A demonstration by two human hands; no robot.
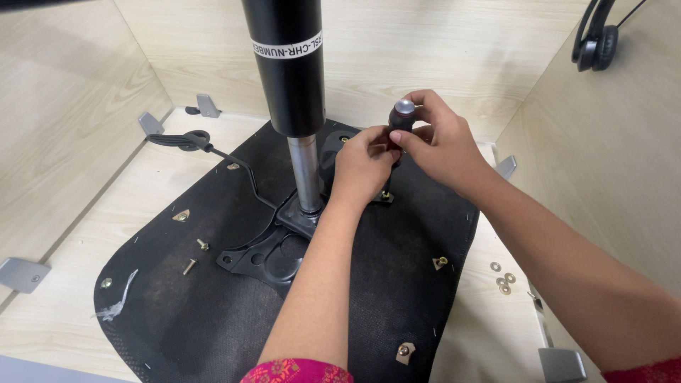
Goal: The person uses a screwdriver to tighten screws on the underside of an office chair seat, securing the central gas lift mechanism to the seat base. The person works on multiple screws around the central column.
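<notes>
A pink patterned sleeve (pixel 296 371) is showing at six o'clock, and from it the left hand (pixel 363 164) is reaching up over the upturned black fabric-covered chair seat (pixel 213 312), its fingers pinching the lower shaft of a dark-handled screwdriver with a silver cap (pixel 401 120). The right hand (pixel 441 142) is wrapping that handle from three o'clock — fingers clamped around it — just right of the black gas-lift cylinder (pixel 287 64) standing upright on the black metal mounting plate (pixel 273 252). Two loose brass bolts (pixel 196 255) are lying on the seat at nine o'clock of the plate.

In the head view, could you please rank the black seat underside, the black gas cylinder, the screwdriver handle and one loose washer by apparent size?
1. Black seat underside
2. Black gas cylinder, though it stands nearer the camera
3. Screwdriver handle, held in both hands
4. Loose washer
</notes>
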